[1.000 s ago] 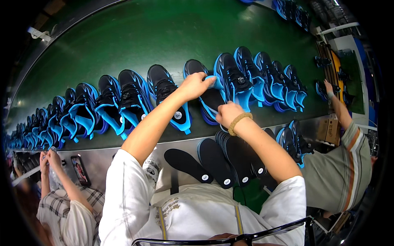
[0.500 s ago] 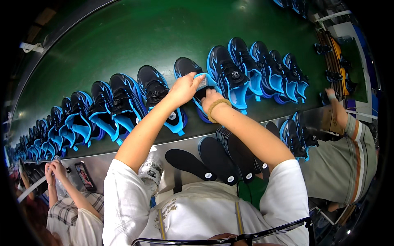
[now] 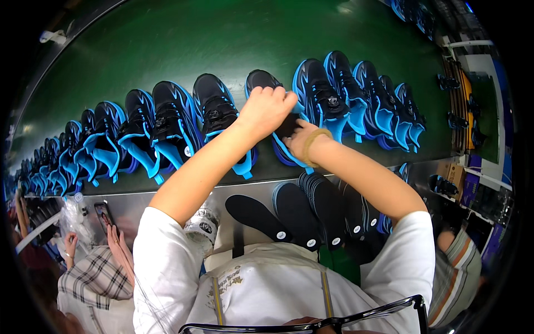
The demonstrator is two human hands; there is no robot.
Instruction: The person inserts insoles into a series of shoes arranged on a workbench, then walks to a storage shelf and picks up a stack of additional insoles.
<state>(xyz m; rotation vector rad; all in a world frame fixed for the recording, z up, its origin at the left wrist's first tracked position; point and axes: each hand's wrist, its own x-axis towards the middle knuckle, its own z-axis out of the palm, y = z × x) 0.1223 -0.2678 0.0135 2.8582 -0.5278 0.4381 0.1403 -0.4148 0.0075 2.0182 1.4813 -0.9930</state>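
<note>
Head view: both hands meet over one black-and-blue shoe standing in a long row on the green conveyor belt; left hand rests on the shoe's opening, fingers curled together on its upper; right hand, a band at its wrist, presses into the shoe from beside, its fingers hidden, so their state cannot be told; black insoles lie fanned on the metal ledge nearer the body.

1. Our left hand covers most of the black-and-blue shoe.
2. Our right hand hides its opening.
3. The far-left shoes blur together.
</note>
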